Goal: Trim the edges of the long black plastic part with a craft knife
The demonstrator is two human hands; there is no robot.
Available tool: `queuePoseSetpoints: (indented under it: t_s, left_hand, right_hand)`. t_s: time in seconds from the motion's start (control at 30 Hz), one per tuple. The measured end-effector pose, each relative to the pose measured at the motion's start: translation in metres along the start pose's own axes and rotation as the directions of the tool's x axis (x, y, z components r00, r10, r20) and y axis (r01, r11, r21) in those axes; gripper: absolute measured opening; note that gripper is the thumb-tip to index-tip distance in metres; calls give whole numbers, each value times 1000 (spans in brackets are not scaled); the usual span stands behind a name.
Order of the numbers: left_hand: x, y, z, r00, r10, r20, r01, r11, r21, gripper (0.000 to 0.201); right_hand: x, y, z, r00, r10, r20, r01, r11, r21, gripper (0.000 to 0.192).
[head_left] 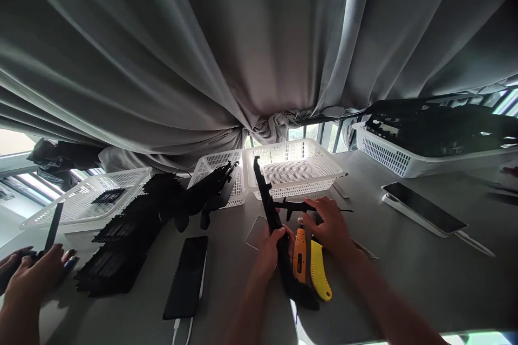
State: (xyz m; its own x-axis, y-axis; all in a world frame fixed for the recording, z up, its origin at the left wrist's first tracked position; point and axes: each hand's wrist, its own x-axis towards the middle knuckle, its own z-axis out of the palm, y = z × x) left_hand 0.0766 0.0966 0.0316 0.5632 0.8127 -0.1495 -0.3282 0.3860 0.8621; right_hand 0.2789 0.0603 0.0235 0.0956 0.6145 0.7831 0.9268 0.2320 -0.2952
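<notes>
My left hand [267, 250] is wrapped round a long, dark part [270, 207] with a notched upper end and a wide, curved lower end. It stands tilted in front of me. My right hand [328, 222] grips a black caliper [297, 206], which lies level with its jaws against the dark part's side and its thin rod pointing right. Just under the hands lie an orange-handled tool [300, 256] and a yellow utility knife [319, 272], side by side on the grey table [404, 280]. The caliper's reading is too dark to make out.
White baskets [319, 164] line the table's back, and a larger white basket [408, 164] piled with dark parts stands right. Stacked black parts [121, 248] lie left. Phones [188, 275] rest on either side. Another person's hands [34, 275] hold a dark piece at far left.
</notes>
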Motion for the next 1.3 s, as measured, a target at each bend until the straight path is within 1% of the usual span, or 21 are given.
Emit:
queuePoseSetpoints:
  t_s: [0.07, 0.13, 0.23, 0.3, 0.4, 0.57, 0.73, 0.9, 1.1, 1.3]
  left_hand:
    - [1, -3, -1, 999, -20, 37, 19, 1000, 12, 40]
    - [1, -3, -1, 996, -32, 78, 32, 999, 1, 40]
    - [0, 2, 0, 991, -37, 125, 42, 999, -32, 40]
    - [-1, 5, 1, 990, -35, 135, 41, 998, -44, 36]
    - [-1, 7, 1, 993, -27, 119, 31, 999, -34, 31]
    - [0, 4, 1, 993, -53, 101, 57, 998, -41, 33]
    - [0, 8, 1, 990, 1, 138, 4, 999, -36, 36]
    - [-2, 10, 2, 992, -1, 126, 8, 998, -54, 34]
    - [-1, 9, 2, 989, 14, 144, -2, 997, -83, 37]
    - [1, 8, 0, 986, 15, 167, 1, 995, -97, 36]
  right_hand:
    - [0, 0, -1, 997, -5, 76, 5, 1000, 3, 33]
    - [0, 0, -1, 991, -7, 137, 6, 1000, 7, 37]
    - [-1, 2, -1, 983, -4, 182, 4, 1000, 2, 40]
    - [-1, 4, 0, 984, 7, 181, -6, 1000, -6, 41]
    - [-3, 8, 0, 986, 26, 162, -24, 1000, -13, 41]
    - [-5, 9, 2, 986, 20, 165, -19, 1000, -3, 41]
    - [-2, 10, 1, 979, -18, 201, 19, 1000, -4, 45]
    - [-1, 14, 1, 969, -18, 244, 23, 1000, -15, 48]
    - [-3, 15, 3, 968, -4, 251, 10, 1000, -19, 49]
    - [-4, 16, 4, 970, -10, 242, 15, 1000, -21, 50]
